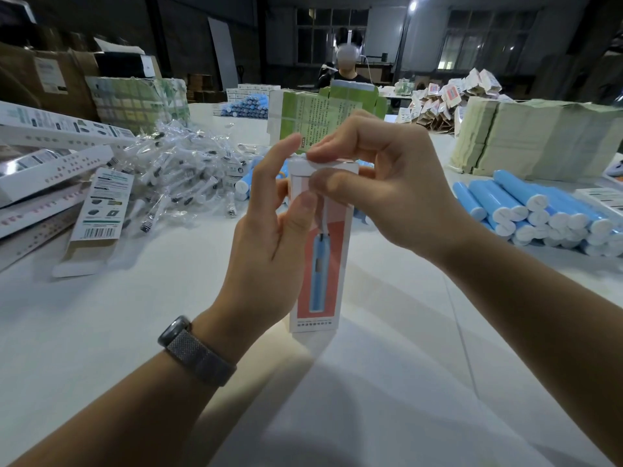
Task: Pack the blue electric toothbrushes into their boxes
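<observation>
Hands: my left hand (269, 227) steadies the upright box (320, 251) from its side, thumb on the front; my right hand (381, 183) pinches the top flap down.
Box: stands on the desk (135, 315), nearly closed; contents hidden.
Progress: I judge one box almost packed, many left.
Left to pack: blue toothbrushes (539, 210) piled right.
Around: bagged brush heads (175, 170), flat boxes (97, 217) left.
Obstacles: none near.

Dim hall, bright table (371, 382) under overhead light; soft shadows, wide-angle bending (edges), slight blur.
</observation>
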Motion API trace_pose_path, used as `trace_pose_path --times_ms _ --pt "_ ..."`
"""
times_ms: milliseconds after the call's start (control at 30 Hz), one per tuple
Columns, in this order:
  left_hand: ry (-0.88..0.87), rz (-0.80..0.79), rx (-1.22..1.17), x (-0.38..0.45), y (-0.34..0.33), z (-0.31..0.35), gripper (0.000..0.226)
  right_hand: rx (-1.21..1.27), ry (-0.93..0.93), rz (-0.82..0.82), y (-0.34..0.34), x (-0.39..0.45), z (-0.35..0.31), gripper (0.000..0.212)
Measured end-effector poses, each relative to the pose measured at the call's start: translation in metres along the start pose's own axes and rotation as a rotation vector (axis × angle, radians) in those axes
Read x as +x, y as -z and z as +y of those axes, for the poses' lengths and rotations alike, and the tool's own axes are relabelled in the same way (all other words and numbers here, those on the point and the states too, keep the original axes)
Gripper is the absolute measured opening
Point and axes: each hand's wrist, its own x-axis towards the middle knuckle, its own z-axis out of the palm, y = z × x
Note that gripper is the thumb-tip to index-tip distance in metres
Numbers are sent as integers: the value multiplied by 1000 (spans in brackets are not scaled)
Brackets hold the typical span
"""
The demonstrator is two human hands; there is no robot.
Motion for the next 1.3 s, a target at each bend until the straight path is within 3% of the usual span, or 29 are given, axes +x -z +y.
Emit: trace_pose_path --times_ms 333,667,767,1100,1300 --pt "-46 -41 17 -1 -1 5 41 97 -9 100 -3 2 -5 14" --pt "-51 -48 4 0 1 6 38 87 -67 89 0 4 -12 11" --pt "-53 -52 8 0 2 6 37 4 -33 84 0 6 -14 14" --pt "-61 -23 -96 1 -1 9 24 182 37 -6 1 -1 8 20" --pt "-50 -29 -137 2 0 8 18 158 111 18 -1 -2 11 24"
